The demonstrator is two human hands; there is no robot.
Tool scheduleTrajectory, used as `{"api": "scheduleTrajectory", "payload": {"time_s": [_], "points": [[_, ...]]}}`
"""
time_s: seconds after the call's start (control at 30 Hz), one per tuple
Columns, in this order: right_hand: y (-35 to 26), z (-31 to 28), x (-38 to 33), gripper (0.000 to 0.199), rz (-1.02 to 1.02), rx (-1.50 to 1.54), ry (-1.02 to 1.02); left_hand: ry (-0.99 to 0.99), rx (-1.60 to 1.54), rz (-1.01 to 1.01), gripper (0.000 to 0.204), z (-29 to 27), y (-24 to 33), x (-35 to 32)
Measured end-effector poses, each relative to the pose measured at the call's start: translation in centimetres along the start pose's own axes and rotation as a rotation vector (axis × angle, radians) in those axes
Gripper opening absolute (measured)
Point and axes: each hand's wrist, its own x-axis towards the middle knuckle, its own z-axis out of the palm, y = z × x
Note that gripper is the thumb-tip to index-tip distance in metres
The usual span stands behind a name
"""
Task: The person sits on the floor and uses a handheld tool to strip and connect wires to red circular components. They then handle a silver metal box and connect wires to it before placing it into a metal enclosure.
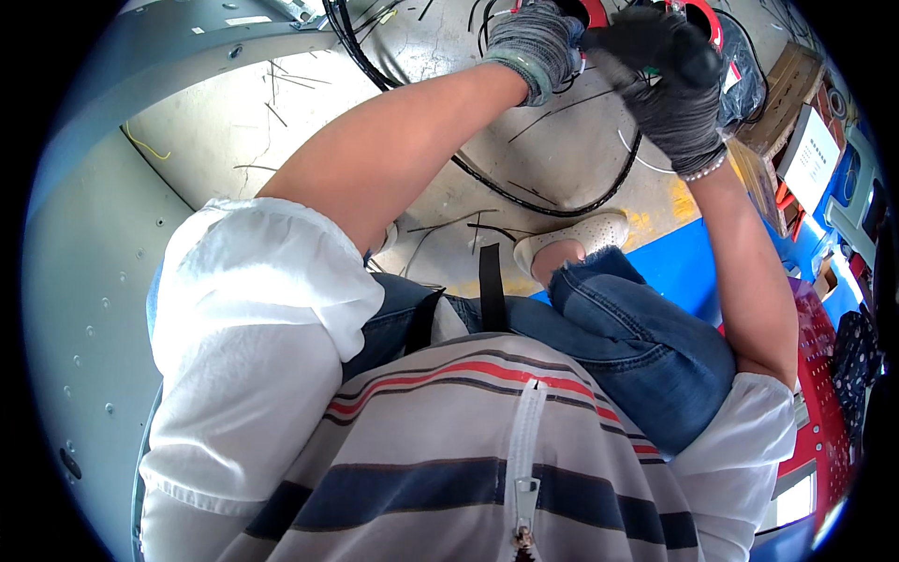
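A: Hand, left, grey glove: closed on black cable near red spools.
B: Hand, right, dark glove: closed on same bundle. Cable loops across concrete floor; cut scraps scattered, much uncoiled.

Head camera, looking steeply down the torso; gloved hands at twelve to one o'clock, close range.

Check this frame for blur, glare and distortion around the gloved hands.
Head view: strong fisheye bending with a black rim; the right hand is motion-blurred, the left hand sharper; daylight falls evenly on the concrete floor, without harsh glare; the black cable stays readable.
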Motion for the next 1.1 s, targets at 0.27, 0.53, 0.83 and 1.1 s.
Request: {"api": "scheduleTrajectory", "payload": {"time_s": [0.27,0.53,0.83,1.1], "points": [[-0.6,-0.7,0.7,0.032,-0.045,-0.287,-0.022,-0.087,0.041,-0.077,0.026,-1.2,1.1,0.2],[-0.2,-1.3,0.7,0.037,-0.068,-0.326,-0.116,-0.080,0.000,-0.074,0.028,-0.8,0.7,0.3],[0.1,-1.3,0.8,0.034,-0.125,-0.349,-0.111,-0.080,0.081,-0.084,0.028,-1.2,1.1,0.1],[0.0,-1.2,0.8,0.031,-0.165,-0.326,-0.135,-0.051,0.075,-0.071,0.028,-1.2,1.1,0.0]]}}
